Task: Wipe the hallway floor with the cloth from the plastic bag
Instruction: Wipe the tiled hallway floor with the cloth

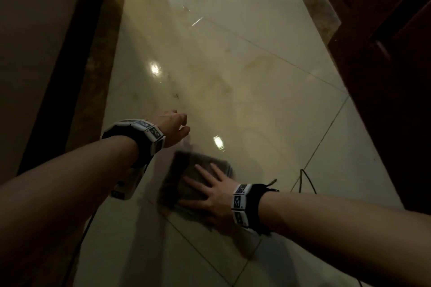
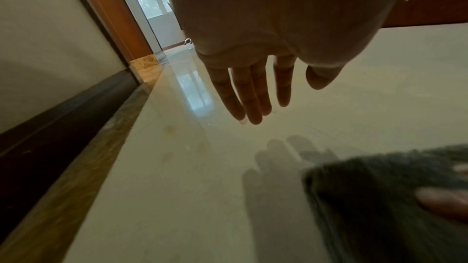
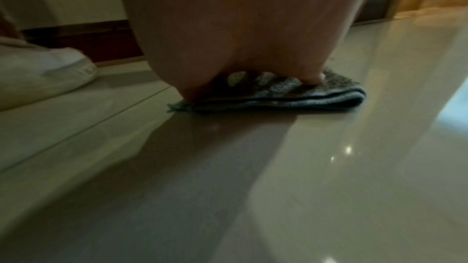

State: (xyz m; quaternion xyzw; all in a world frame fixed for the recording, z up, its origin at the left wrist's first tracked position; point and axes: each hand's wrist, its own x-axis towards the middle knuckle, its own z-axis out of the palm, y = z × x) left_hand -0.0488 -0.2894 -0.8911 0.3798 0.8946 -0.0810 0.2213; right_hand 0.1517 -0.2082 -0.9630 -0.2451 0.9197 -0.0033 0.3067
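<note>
Cloth [image 1: 186, 179] under flat right hand [image 1: 210, 196], left hand [image 1: 173, 128] beside it

Dim hallway; window glare on glossy floor [image 1: 233, 77]; motion-blurred cloth [image 2: 392, 197].

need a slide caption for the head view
Right hand presses a folded grey cloth flat on the glossy tiled hallway floor while the left hand hovers open beside it.
</note>
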